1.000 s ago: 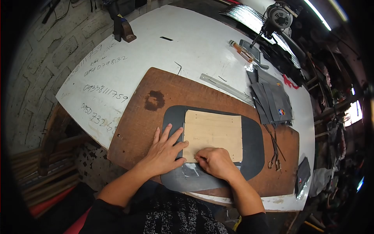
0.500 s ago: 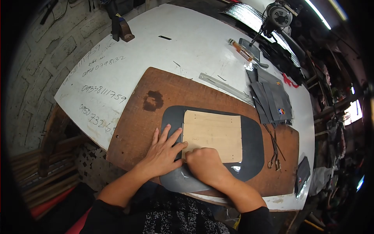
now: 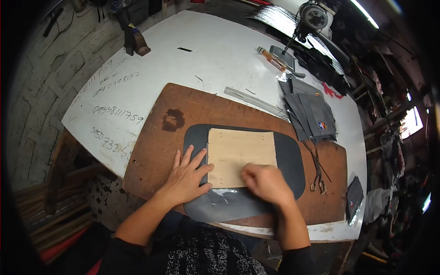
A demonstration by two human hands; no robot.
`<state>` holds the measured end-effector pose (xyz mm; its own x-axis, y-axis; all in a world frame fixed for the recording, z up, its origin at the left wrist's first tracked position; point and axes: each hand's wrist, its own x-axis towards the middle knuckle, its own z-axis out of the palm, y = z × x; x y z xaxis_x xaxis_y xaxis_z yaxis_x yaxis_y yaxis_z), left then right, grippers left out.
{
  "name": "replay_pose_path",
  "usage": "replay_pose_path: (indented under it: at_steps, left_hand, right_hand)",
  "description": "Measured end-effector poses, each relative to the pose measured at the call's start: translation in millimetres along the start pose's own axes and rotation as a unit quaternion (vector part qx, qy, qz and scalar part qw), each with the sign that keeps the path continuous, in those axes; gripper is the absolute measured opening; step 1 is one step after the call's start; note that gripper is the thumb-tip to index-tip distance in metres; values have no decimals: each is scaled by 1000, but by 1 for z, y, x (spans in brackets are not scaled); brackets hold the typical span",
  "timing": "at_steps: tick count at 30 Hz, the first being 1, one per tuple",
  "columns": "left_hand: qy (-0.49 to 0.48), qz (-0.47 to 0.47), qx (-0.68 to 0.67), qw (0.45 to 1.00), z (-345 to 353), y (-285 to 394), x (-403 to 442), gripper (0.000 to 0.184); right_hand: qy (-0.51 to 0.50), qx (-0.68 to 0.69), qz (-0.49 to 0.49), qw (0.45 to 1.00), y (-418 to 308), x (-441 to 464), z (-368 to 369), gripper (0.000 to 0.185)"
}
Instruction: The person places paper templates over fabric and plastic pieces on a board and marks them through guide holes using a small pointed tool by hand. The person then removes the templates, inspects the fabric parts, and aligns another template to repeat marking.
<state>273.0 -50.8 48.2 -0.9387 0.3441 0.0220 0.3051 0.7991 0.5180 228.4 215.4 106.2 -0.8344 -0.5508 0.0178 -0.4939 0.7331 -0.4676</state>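
My left hand lies flat with spread fingers on a dark grey rounded mat. Its thumb and fingertips are at the left edge of a tan rectangular card, which has small holes near its corners. Over the lower right part of the card is my right hand, closed and a little blurred. Whatever its fingers hold, if anything, is hidden. Shiny clear material shows on the mat below the card's lower edge.
Under the mat is a brown board on a white table. A metal ruler lies beyond it. To the right are dark grey pieces, scissors and another dark piece. An orange-handled cutter lies farther back.
My right hand has moved right along the card's lower part, away from my left hand. My left hand stays pressed at the card's left edge. The whole view has shifted slightly.
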Motion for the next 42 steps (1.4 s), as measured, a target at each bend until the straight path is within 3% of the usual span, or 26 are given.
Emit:
replay_pose_path:
  at_steps: [3,5,7,12,20,27,42]
  left_hand:
    - [1,1,-3,1000,1,-1,0,55]
    - [0,-1,-5,1000,0,0,1,55]
    - [2,2,-4,1000,-1,1,1,55]
    - [26,23,19,999,-6,-4,-5,54]
    - [36,-35,101,994,-40,-28,-34,56]
    - [30,136,13,990,0,36,17,57]
    - [33,141,17,989,35,29,38,55]
  right_hand:
    - [163,46,146,975,47,-20,-16,18]
    - [169,2,270,948,71,-24,-27,31]
    - [139,31,298,944,89,-29,-24,35]
    - [99,23,264,959,82,-26,3,38]
    - [52,13,213,976,31,-4,22,36]
    - [73,12,178,981,28,3,32,39]
    - [88,155,144,973,41,-7,28,24]
